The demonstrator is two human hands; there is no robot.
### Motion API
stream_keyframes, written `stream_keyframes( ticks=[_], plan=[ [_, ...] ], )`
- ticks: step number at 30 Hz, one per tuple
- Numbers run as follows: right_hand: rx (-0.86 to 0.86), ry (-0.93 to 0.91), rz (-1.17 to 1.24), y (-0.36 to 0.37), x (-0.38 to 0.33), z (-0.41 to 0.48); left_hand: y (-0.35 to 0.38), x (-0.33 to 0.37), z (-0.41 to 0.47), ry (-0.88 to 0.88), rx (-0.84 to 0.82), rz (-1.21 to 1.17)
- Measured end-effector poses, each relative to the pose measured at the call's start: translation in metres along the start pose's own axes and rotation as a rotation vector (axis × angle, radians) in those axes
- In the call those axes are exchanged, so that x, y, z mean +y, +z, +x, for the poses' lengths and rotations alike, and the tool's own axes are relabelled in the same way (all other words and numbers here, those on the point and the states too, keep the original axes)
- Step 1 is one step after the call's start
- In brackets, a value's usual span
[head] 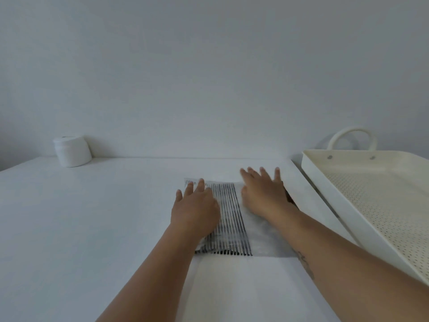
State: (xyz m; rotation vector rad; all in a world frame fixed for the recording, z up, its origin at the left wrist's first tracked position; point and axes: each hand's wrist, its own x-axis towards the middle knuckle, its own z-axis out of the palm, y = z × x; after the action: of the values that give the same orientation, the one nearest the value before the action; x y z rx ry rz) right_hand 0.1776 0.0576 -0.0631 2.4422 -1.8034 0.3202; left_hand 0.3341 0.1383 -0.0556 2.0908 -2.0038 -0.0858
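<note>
Head view: striped packet lies flat mid-counter. Left hand presses its left half, fingers straight and spread. Right hand, likewise spread, presses its right side. Cream perforated basket sits just to the right; white jar is at the back left.

The striped cloth looks like soft ribbed fabric, wrapped in a thin, clear plastic wrapper that is faintly glossy and crinkled. The table is smooth and matt. The jar looks like matt white plastic. The tray has a smooth, satin cream finish, a perforated floor and 2 dull metal rivets.
</note>
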Motion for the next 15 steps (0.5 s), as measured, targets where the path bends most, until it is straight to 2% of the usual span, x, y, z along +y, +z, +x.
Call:
stream_keyframes(
  ticks=[3,5,8,12,15],
  plan=[
    [-0.037,-0.146,0.234,0.001,-0.03,-0.006,-0.003,0.001,-0.003,0.022,0.087,0.042],
    [-0.151,-0.2,0.334,0.005,-0.038,-0.011,0.0,0.003,-0.006,0.024,-0.017,0.045],
    [-0.248,-0.234,0.235,0.014,-0.036,-0.014,0.006,0.006,-0.007,0.005,-0.15,0.108],
    [-0.276,-0.139,0.134,0.016,-0.021,-0.019,0.01,0.01,-0.005,-0.018,-0.158,0.212],
    [-0.276,-0.089,0.121,0.014,-0.007,-0.026,0.013,0.01,-0.006,-0.025,-0.148,0.205]
  ],
)
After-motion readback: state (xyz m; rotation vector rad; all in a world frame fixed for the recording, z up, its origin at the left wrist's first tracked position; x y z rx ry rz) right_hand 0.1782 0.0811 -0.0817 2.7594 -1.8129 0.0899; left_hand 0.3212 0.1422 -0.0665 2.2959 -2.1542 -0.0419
